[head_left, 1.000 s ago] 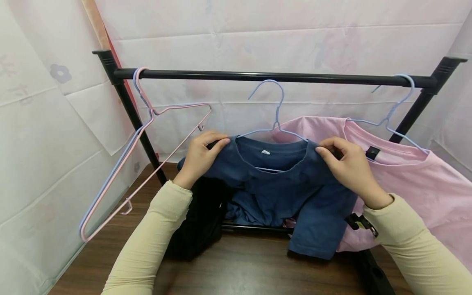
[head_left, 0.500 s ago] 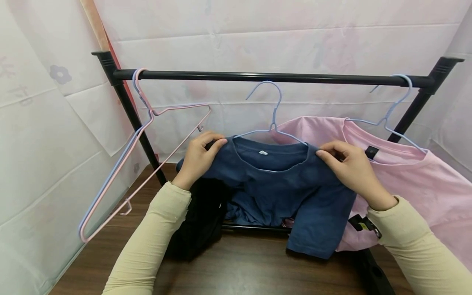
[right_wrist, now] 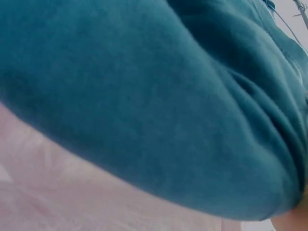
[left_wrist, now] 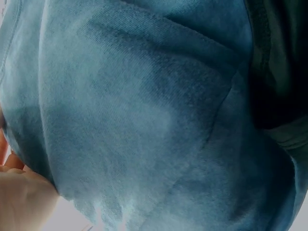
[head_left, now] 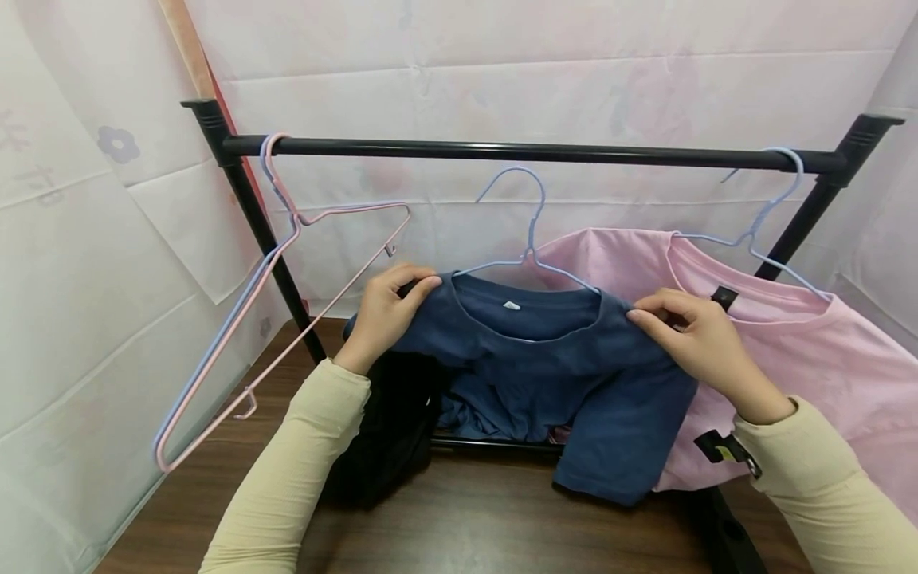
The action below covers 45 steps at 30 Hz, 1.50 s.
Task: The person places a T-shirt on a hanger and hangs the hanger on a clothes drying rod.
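A dark blue T-shirt point(head_left: 531, 375) is spread between the two hands, its round neckline facing the head camera. Inside it sits a light blue wire hanger point(head_left: 532, 231), whose neck and hook rise out of the neckline, the hook just below the black rail. My left hand point(head_left: 390, 311) pinches the shirt's left shoulder between thumb and fingers. At the opposite shoulder, my right hand point(head_left: 699, 343) grips the cloth in the same way. Blue fabric point(left_wrist: 134, 106) fills most of the left wrist view, and a blue sleeve point(right_wrist: 120, 96) covers much of the right wrist view.
A black clothes rail point(head_left: 459, 149) spans the back. Pink and blue empty hangers point(head_left: 280, 247) hang at its left end. A pink shirt point(head_left: 796, 359) hangs on another blue hanger point(head_left: 760, 219) at right. Black cloth point(head_left: 387, 438) lies under the blue shirt, above the brown tabletop point(head_left: 488, 518).
The blue shirt and its hanger have sunk slightly, the hook dropping away from the rail. My right hand has shifted right and down. The hanger's lower bar no longer shows inside the neckline.
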Each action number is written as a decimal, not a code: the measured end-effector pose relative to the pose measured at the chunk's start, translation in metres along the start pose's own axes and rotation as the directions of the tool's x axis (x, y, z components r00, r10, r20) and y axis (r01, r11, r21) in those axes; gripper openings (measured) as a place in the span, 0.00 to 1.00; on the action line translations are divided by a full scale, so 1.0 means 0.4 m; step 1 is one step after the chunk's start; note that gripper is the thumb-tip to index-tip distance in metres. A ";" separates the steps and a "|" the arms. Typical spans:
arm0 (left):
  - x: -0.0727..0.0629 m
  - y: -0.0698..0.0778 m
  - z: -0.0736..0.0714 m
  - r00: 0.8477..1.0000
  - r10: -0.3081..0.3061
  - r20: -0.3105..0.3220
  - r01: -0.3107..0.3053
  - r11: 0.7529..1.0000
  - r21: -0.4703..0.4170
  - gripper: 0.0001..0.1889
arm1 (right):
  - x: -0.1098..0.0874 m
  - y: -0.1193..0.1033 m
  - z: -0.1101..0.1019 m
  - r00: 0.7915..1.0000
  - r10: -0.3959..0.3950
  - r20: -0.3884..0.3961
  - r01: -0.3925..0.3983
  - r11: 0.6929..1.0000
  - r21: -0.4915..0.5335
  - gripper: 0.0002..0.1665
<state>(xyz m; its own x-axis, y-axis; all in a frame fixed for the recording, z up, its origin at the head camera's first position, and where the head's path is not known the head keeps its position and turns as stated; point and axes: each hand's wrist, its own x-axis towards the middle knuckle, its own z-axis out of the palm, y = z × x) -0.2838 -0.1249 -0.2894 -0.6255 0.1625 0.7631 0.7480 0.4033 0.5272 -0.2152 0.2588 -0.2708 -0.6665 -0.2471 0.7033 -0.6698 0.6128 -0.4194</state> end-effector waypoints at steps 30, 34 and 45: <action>-0.099 -0.026 -0.063 0.997 -0.056 -0.052 0.057 0.998 0.016 0.10 | -0.023 -0.024 -0.045 0.962 -0.135 -0.236 0.118 0.989 -0.085 0.08; -0.139 -0.042 -0.084 0.995 -0.098 -0.016 0.099 0.990 0.097 0.11 | -0.025 -0.025 -0.064 0.955 -0.125 -0.269 0.101 0.990 -0.101 0.10; -0.210 -0.077 -0.134 0.972 -0.236 -0.008 0.231 0.943 0.238 0.14 | -0.027 -0.048 -0.123 0.933 -0.130 -0.335 0.090 0.987 -0.132 0.02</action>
<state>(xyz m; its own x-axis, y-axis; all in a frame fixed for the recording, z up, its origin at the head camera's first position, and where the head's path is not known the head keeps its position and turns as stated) -0.2426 -0.1993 -0.3498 -0.7825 0.0552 0.6202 0.5081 0.6322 0.5849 -0.1790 0.2865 -0.2421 -0.4254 -0.0588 0.9031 -0.6781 0.6815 -0.2751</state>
